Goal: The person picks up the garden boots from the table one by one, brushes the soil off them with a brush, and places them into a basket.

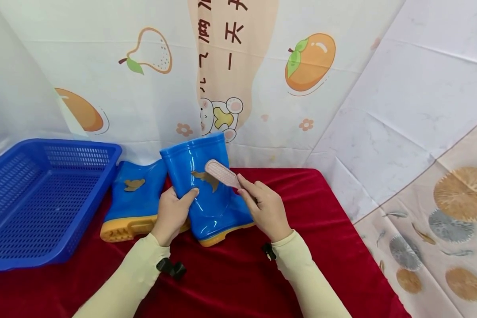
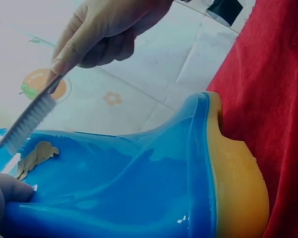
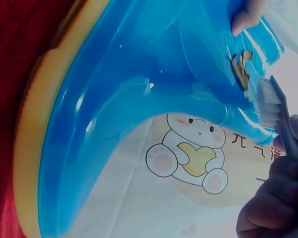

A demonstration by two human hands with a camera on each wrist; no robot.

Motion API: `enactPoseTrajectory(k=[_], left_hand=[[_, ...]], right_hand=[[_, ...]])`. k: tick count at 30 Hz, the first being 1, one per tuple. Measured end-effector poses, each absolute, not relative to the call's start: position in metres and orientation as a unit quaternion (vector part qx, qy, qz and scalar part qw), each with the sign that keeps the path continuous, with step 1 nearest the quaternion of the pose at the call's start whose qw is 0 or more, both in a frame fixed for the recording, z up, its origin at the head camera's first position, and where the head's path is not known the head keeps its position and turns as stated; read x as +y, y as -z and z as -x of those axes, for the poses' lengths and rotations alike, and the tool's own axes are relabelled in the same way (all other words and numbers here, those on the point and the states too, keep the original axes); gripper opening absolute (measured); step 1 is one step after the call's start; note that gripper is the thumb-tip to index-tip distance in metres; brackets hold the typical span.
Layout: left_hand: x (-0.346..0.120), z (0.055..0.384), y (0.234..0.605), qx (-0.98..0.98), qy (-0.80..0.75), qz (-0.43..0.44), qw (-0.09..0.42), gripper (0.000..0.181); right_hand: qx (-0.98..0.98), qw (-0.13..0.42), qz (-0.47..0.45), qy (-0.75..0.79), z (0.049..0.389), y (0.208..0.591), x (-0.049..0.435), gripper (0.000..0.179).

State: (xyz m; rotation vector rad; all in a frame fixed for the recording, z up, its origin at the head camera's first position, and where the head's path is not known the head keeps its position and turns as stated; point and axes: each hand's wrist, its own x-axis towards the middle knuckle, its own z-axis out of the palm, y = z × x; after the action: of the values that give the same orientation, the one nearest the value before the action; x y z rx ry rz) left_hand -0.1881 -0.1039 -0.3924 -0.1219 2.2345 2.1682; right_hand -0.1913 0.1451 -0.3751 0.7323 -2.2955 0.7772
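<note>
A blue rain boot (image 1: 206,207) with a yellow sole stands tilted in front of me, a brown mud-like patch (image 1: 207,178) on its shaft. My left hand (image 1: 173,213) grips the boot's shaft from the left, thumb across the front. In my right hand (image 1: 267,207) is a pale pink brush (image 1: 223,173), pinched by its handle. Its white bristles (image 2: 34,124) face the shaft, right beside the patch, as both wrist views show. Left of this boot, its mate, another blue boot (image 1: 139,198), leans with a similar brown patch (image 1: 134,184) on it.
A blue perforated plastic basket (image 1: 69,238) stands at the left of the table. The dark red tablecloth (image 1: 230,282) covers the table, whose right edge slopes down past my right arm. Behind hangs a white printed curtain (image 1: 258,115).
</note>
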Motion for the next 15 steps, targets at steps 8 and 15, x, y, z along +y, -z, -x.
enactPoseTrajectory(k=[8,15], left_hand=[[-0.106,0.188,0.393,0.728,-0.685,0.027,0.016,0.060],[-0.106,0.187,0.392,0.734,-0.678,0.028,0.017,0.060]], right_hand=[[-0.869,0.300,-0.275,-0.282,0.190,0.376,0.143,0.046],[-0.901,0.247,-0.238,-0.264,0.184,0.363,0.153,0.040]])
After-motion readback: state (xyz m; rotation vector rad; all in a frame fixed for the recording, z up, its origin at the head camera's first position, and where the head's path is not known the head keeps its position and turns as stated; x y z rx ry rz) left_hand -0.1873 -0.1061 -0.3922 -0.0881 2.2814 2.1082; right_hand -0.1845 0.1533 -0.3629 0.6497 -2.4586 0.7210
